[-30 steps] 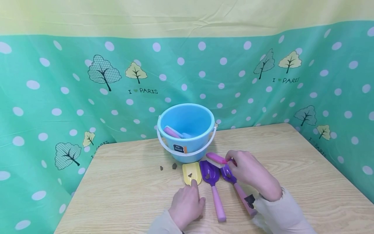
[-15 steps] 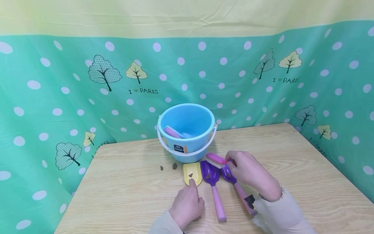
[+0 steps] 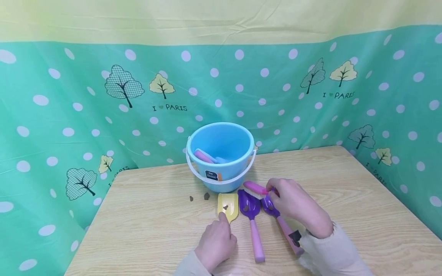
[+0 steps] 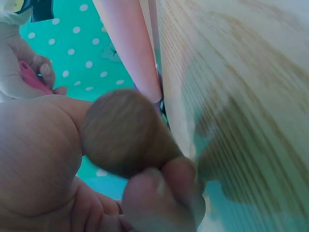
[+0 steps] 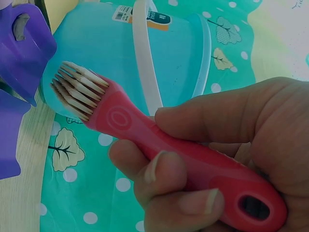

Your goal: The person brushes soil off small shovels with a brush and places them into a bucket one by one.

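Note:
My left hand [image 3: 217, 243] holds a small yellow shovel [image 3: 230, 198] by the handle, index finger stretched toward the scoop. Up close in the left wrist view, the handle's round end [image 4: 120, 130], brownish in shadow, pokes out of the curled fingers. A dark brown bit [image 3: 226, 207] lies in the yellow scoop. My right hand [image 3: 293, 201] grips a pink brush [image 5: 169, 150] by its handle. The pale bristles [image 5: 79, 89] hang above two purple shovels, the middle one [image 3: 249, 205] and the right one [image 3: 270, 208], each with a brown bit in its scoop.
Behind the shovels stands a light blue bucket [image 3: 200, 168] with a white handle [image 3: 228, 181]; a pink-handled item [image 3: 203, 156] leans inside. Two brown bits, one small [image 3: 191, 198] and one larger [image 3: 206, 196], lie on the wooden table [image 3: 145, 218]. A green dotted curtain [image 3: 221, 86] hangs behind.
The left hand has drawn back slightly toward the lower left, and more of the yellow shovel's neck shows. The middle purple shovel's handle has shifted a little left. The right hand stays put.

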Action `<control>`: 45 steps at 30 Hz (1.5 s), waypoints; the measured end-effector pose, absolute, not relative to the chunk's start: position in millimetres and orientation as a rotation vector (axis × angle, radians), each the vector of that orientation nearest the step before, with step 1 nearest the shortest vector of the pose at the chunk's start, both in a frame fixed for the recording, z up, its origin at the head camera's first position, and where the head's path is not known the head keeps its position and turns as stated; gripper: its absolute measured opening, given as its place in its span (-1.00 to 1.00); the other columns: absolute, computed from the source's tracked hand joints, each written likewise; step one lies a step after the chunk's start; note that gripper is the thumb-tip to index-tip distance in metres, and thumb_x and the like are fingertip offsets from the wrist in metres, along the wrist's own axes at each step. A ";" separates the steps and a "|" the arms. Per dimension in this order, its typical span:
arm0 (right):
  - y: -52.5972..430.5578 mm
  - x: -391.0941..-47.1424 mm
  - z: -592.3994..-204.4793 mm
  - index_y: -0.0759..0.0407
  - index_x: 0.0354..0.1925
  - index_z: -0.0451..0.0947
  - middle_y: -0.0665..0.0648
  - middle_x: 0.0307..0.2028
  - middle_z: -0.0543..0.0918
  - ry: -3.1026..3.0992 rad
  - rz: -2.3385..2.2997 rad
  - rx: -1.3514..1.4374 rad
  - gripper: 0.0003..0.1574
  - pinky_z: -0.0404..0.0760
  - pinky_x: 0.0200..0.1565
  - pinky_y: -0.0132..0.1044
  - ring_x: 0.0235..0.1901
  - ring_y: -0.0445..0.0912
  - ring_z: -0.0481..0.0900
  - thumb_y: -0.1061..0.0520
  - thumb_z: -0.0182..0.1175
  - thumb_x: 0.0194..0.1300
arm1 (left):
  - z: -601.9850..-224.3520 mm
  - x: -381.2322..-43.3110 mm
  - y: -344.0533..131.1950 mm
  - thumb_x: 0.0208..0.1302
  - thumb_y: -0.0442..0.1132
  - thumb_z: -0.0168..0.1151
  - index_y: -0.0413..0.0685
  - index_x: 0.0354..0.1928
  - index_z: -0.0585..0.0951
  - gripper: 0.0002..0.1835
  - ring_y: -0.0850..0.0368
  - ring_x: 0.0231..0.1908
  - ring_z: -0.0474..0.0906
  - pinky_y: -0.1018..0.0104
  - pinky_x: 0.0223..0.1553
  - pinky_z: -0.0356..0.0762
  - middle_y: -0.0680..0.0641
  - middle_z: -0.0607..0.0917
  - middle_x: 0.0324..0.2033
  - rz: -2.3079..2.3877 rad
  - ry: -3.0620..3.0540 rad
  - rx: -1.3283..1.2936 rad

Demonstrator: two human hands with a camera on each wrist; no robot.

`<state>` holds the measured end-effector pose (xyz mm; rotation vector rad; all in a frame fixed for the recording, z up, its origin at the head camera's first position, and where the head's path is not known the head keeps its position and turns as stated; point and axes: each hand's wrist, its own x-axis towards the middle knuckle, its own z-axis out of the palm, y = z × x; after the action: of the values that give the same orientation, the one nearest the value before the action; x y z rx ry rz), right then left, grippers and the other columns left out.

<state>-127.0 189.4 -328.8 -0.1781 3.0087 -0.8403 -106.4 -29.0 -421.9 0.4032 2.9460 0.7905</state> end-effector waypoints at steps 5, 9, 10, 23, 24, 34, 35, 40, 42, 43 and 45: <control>188.9 -126.6 -328.6 0.19 -0.16 0.61 0.02 -0.50 0.51 3.007 -0.852 -0.177 -0.80 0.43 -0.60 -0.31 -0.60 -0.14 0.41 0.29 0.12 0.26 | -420.3 -104.8 -34.4 -0.05 -0.33 0.19 -0.32 -0.24 0.40 -0.69 0.04 -0.73 0.35 0.20 -0.74 0.28 -0.09 0.42 -0.68 0.778 2.988 0.409; 188.2 -126.7 -328.6 0.18 -0.14 0.61 0.03 -0.49 0.51 2.997 -0.860 -0.163 -0.80 0.44 -0.61 -0.31 -0.61 -0.14 0.41 0.28 0.12 0.27 | -419.4 -104.3 -37.4 -0.05 -0.29 0.20 -0.34 -0.20 0.41 -0.64 0.02 -0.70 0.36 0.17 -0.71 0.28 -0.10 0.43 -0.64 0.698 3.035 0.402; 188.0 -126.6 -328.4 0.18 -0.14 0.60 0.03 -0.49 0.51 2.991 -0.864 -0.159 -0.79 0.43 -0.61 -0.31 -0.61 -0.14 0.41 0.28 0.12 0.27 | -419.3 -104.3 -38.0 -0.04 -0.28 0.20 -0.34 -0.19 0.42 -0.63 0.02 -0.70 0.36 0.17 -0.70 0.28 -0.09 0.43 -0.64 0.672 3.046 0.401; 186.1 -124.4 -328.1 0.19 -0.17 0.61 0.01 -0.53 0.50 3.009 -0.866 -0.213 -0.79 0.38 -0.63 -0.34 -0.66 -0.17 0.37 0.32 0.12 0.25 | -418.2 -104.4 -45.2 0.14 -0.24 0.14 -0.21 -0.31 0.39 -0.81 0.07 -0.76 0.31 0.21 -0.74 0.23 -0.01 0.37 -0.73 0.524 3.169 0.458; 186.0 -124.2 -327.9 0.19 -0.17 0.62 0.01 -0.53 0.50 3.011 -0.869 -0.220 -0.79 0.38 -0.63 -0.34 -0.66 -0.17 0.36 0.32 0.12 0.24 | -417.6 -104.5 -46.0 0.14 -0.24 0.15 -0.20 -0.32 0.39 -0.81 0.07 -0.76 0.30 0.21 -0.74 0.22 0.00 0.37 -0.73 0.529 3.163 0.457; 179.5 -122.9 -326.7 0.15 -0.17 0.63 -0.01 -0.47 0.54 3.000 -0.861 -0.211 -0.78 0.47 -0.52 -0.32 -0.55 -0.17 0.43 0.32 0.15 0.21 | -407.5 -104.3 -53.7 0.15 -0.23 0.13 -0.25 -0.29 0.43 -0.80 0.03 -0.72 0.36 0.17 -0.71 0.26 -0.04 0.40 -0.69 0.525 3.138 0.449; 178.7 -122.6 -326.7 0.15 -0.18 0.63 -0.01 -0.47 0.55 3.007 -0.861 -0.228 -0.77 0.47 -0.51 -0.32 -0.55 -0.17 0.43 0.32 0.15 0.20 | -406.3 -104.1 -54.1 0.16 -0.23 0.12 -0.27 -0.27 0.44 -0.78 0.02 -0.72 0.37 0.16 -0.71 0.26 -0.05 0.41 -0.68 0.518 3.142 0.452; 175.3 -120.0 -327.9 0.13 -0.21 0.64 -0.02 -0.49 0.56 2.993 -0.884 -0.291 -0.78 0.42 -0.56 -0.34 -0.61 -0.19 0.39 0.33 0.14 0.20 | -399.8 -102.7 -55.7 0.17 -0.24 0.09 -0.28 -0.26 0.44 -0.79 0.02 -0.71 0.37 0.16 -0.70 0.27 -0.05 0.41 -0.67 0.512 3.149 0.451; 173.8 -119.1 -328.9 0.11 -0.22 0.64 -0.04 -0.50 0.55 2.984 -0.895 -0.313 -0.80 0.40 -0.60 -0.35 -0.65 -0.20 0.37 0.31 0.15 0.22 | -397.3 -102.6 -57.1 0.17 -0.24 0.09 -0.24 -0.28 0.43 -0.82 0.04 -0.71 0.35 0.19 -0.71 0.26 -0.04 0.39 -0.67 0.523 3.147 0.449; 173.1 -118.4 -329.2 0.11 -0.23 0.63 -0.04 -0.49 0.55 2.984 -0.898 -0.330 -0.80 0.39 -0.61 -0.36 -0.66 -0.21 0.36 0.31 0.15 0.22 | -396.2 -102.7 -58.0 0.16 -0.25 0.10 -0.23 -0.30 0.42 -0.83 0.06 -0.72 0.34 0.20 -0.72 0.25 -0.03 0.39 -0.68 0.530 3.147 0.448; 171.2 -117.1 -329.7 0.10 -0.22 0.63 -0.07 -0.50 0.53 2.992 -0.894 -0.365 -0.80 0.38 -0.63 -0.37 -0.68 -0.22 0.35 0.31 0.16 0.22 | -393.7 -103.2 -59.8 0.15 -0.25 0.11 -0.22 -0.29 0.42 -0.82 0.08 -0.72 0.33 0.22 -0.72 0.25 -0.02 0.38 -0.68 0.540 3.147 0.445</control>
<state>-117.1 171.2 -329.7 -0.3652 2.9922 -0.8936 -103.2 -59.8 -393.7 0.4447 3.1465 0.5398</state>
